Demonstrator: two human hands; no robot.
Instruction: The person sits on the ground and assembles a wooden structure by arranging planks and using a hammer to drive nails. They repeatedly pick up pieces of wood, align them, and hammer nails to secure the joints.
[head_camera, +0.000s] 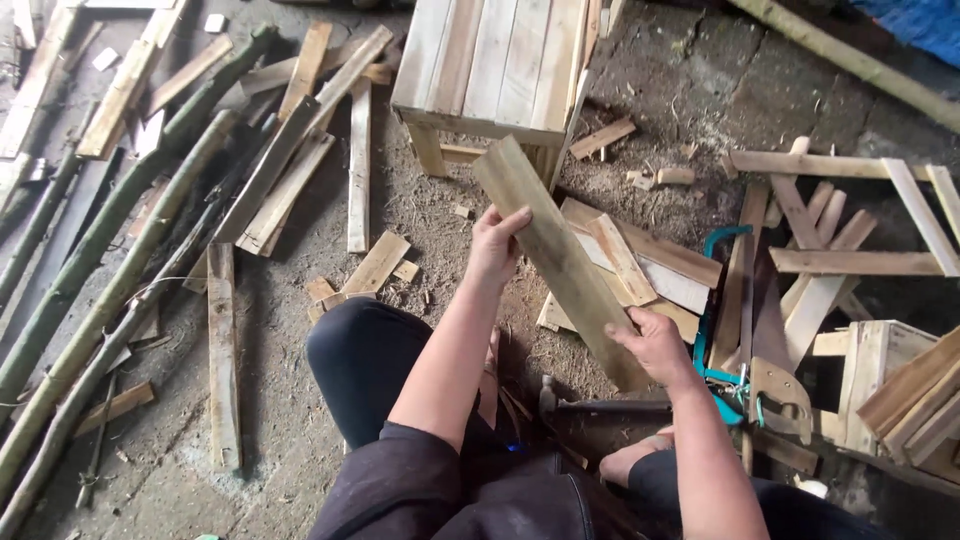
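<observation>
**woodnoob:** So what's going on with the hands here?

**palletguy:** Both are on one weathered plank (558, 255), held up off the ground and slanting from upper left down to lower right. The left hand (495, 245) is curled around the plank's left edge near the top, thumb over the face, fingers wrapped behind. The right hand (655, 345) is closed on the lower end, fingers over the right edge. So both are shut on it, not loose.

**woodnoob:** And where's the plank relative to everything else?

**palletguy:** It hangs in front of the person's knees. Its top end sits just below a slatted wooden crate (490, 65) standing on the dirt floor. Under the lower end there's a small stack of short boards (640, 265). A hammer (600, 405) lies on the ground near the right hand, just beside the person's foot. Right of that, a handsaw (775, 370) with a wooden handle lies across a teal-framed saw (715, 300).

**woodnoob:** Left side?

**palletguy:** Long bamboo poles (110, 260) lying diagonally, plus scattered slats (290, 180) well apart from the hands.
</observation>
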